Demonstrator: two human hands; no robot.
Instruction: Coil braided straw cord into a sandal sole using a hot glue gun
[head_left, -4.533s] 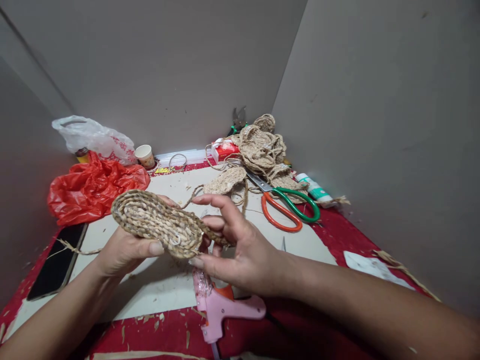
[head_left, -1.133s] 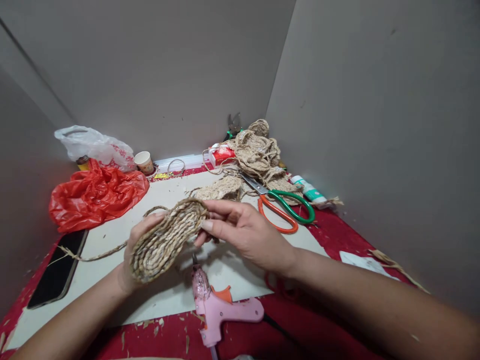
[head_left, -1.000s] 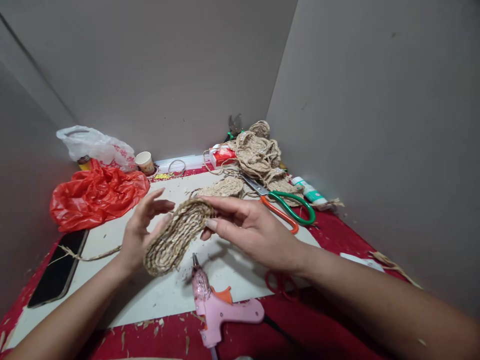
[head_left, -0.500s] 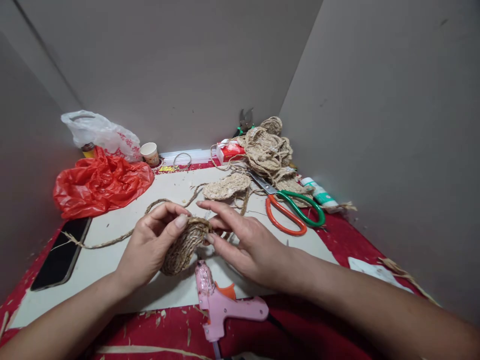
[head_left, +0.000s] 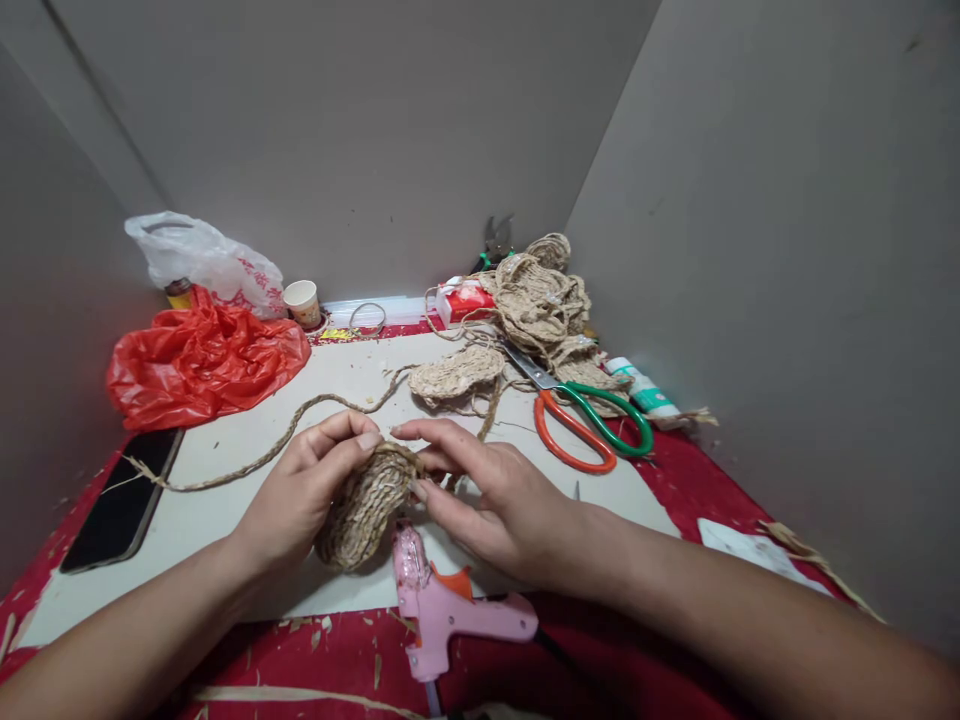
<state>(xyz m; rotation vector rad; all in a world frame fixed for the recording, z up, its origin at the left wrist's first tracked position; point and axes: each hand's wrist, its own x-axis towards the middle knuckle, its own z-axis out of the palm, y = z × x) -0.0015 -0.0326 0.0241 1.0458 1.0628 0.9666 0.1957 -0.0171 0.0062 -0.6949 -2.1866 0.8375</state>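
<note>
Between my hands is an oval coil of braided straw cord (head_left: 369, 512), its ridged face tilted up toward me. My left hand (head_left: 304, 490) pinches its upper left edge between thumb and fingers. At the right edge, my right hand (head_left: 491, 492) grips the rim with thumb and fingertips, its index finger stretched above. A loose braided cord (head_left: 281, 445) curves over the white board behind my left hand and ends in a frayed tip. Just below the coil lies a pink glue gun (head_left: 442, 610), nozzle pointing toward it.
Scissors with orange and green handles (head_left: 577, 425) lie right of another oval coil (head_left: 459, 375). A heap of braided cord (head_left: 540, 300) is at the back right. A red plastic bag (head_left: 206, 360), paper cup (head_left: 302, 303) and black phone (head_left: 120, 505) are on the left.
The oval coil has tipped so that more of its flat face shows, its lower end slightly lower. Both hands keep their hold on it. The view has shifted slightly.
</note>
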